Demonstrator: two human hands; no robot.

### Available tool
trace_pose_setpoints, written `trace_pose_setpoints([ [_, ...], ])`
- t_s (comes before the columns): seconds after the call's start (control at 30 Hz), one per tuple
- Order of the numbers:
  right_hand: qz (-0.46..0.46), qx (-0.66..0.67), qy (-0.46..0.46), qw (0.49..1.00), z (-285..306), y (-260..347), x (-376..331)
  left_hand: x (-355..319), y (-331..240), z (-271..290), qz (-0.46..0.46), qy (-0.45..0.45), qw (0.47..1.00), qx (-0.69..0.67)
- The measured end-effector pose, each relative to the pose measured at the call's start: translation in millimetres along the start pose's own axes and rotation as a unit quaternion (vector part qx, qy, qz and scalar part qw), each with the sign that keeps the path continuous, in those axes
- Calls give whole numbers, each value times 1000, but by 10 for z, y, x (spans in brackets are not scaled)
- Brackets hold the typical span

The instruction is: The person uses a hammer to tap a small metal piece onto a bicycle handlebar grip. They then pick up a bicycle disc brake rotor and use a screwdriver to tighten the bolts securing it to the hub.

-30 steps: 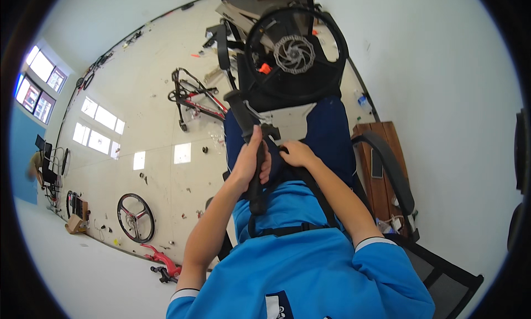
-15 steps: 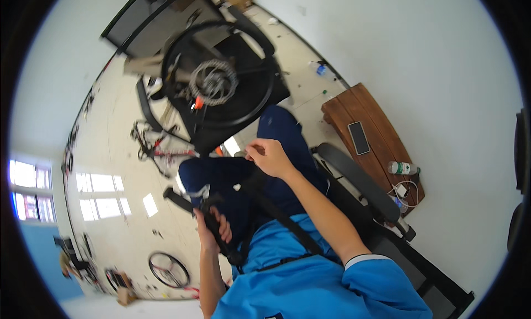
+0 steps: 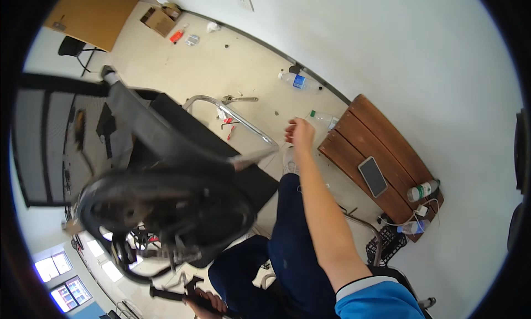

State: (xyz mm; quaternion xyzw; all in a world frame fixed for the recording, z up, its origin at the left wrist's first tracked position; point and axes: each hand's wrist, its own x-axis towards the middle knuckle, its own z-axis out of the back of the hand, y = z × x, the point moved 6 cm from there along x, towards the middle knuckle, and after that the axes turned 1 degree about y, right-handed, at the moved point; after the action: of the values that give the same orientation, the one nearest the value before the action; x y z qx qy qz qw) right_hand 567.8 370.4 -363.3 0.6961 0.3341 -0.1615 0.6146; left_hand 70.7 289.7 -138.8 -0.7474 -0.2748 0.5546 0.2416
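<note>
Nearest, at the lower edge: left hand (image 3: 203,303) closed round a black bar (image 3: 166,294), fingers wrapped fully. Just above, blurred and tilted: bicycle wheel (image 3: 166,208) with disc at its hub, possibly joined to the bar, though too smeared to tell. Between wheel and right forearm: dark-trousered knee (image 3: 293,236). Farther out: right hand (image 3: 300,135) raised, fingers loosely spread, gripping nothing, well apart from wheel and bar.

Judged as a steadying step, one hand bearing the load. Calls next for a second hold from the free hand, and a slow swing.

Edges: chrome tube (image 3: 235,118) close beside the wheel; wooden bench (image 3: 354,132) with phone (image 3: 372,176) and bottles on the right. Open room: bare floor (image 3: 221,59) beyond, scattered only with a wrench (image 3: 239,99) and a plastic bottle (image 3: 298,81).
</note>
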Motion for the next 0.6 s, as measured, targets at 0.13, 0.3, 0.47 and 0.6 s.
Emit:
trace_pose_setpoints([
  [0.13, -40, -167, 4, 985, 289, -931, 780, 202, 32, 148, 38, -139, 989, -8],
  [0.3, 68, -523, 113, 842, -192, -1517, 1043, 156, -126, 367, 180, -265, 947, 24],
  [0.47, 204, -605, 289, 713, -1114, -2010, 1377, 379, -160, 139, 203, -340, 918, 26],
  [0.6, 288, -657, 376, 587, -1830, -2202, 1391, 471, -298, -2, 216, -377, 900, 28],
])
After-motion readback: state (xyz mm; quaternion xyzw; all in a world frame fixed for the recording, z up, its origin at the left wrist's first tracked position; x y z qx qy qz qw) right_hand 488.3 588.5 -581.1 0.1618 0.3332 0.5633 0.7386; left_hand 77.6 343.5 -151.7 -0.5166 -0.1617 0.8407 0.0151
